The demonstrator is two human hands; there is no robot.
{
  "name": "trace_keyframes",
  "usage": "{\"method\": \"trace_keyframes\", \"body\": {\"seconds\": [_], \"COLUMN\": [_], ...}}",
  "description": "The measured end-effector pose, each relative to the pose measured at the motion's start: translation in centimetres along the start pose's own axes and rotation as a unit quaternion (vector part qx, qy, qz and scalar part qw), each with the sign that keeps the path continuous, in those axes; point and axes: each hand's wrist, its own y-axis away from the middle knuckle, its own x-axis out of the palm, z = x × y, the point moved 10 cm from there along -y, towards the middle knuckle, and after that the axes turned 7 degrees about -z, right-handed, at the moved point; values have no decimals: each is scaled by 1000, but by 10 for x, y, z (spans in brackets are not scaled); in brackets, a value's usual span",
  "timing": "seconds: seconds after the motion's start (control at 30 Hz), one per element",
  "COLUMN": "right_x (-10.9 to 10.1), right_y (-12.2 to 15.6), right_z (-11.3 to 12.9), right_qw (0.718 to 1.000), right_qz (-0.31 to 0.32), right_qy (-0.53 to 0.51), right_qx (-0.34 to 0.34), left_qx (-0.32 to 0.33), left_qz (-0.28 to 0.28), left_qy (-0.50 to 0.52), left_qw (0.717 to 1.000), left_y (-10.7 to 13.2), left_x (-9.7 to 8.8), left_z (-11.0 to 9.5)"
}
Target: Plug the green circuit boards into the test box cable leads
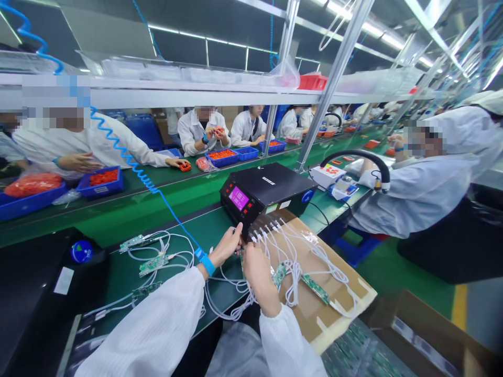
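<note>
My left hand (228, 245), with a blue wrist strap, is pinched at the front edge of a black tester box (271, 191) with a pink screen, fingers closed on something small I cannot make out. My right hand (257, 269) is closed just beside it, over a white cable and a green circuit board (280, 274). Several white cables (306, 256) run from the box's front across a sheet of cardboard (346, 298). More green boards (151, 264) with white cables lie to the left on the dark mat.
A green conveyor belt (157, 201) runs behind the bench. Across it, several people in white coats work over blue trays (100, 180) of orange parts. A person sits at right beside a black curved lamp (359, 157). A coiled blue cord (129, 162) hangs to my wrist.
</note>
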Motion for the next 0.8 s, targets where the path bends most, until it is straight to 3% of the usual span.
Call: {"method": "trace_keyframes", "body": {"seconds": [0.13,0.3,0.43,0.53,0.8], "right_x": [-22,-33,-30,-30,-31], "right_y": [6,10,10,12,16], "right_z": [-15,-34,-38,-35,-34], "right_qw": [992,953,937,939,949], "right_qz": [-91,-184,-166,-156,-182], "right_qy": [-85,-240,-305,-307,-257], "right_qx": [-22,-31,-13,-13,-30], "left_qx": [61,154,229,233,232], "left_qz": [64,132,103,74,61], "left_qy": [-52,-93,-35,-32,-40], "left_qw": [995,975,967,969,970], "left_y": [5,25,32,32,39], "left_x": [10,35,42,41,41], "left_z": [-2,-10,-28,-29,-29]}}
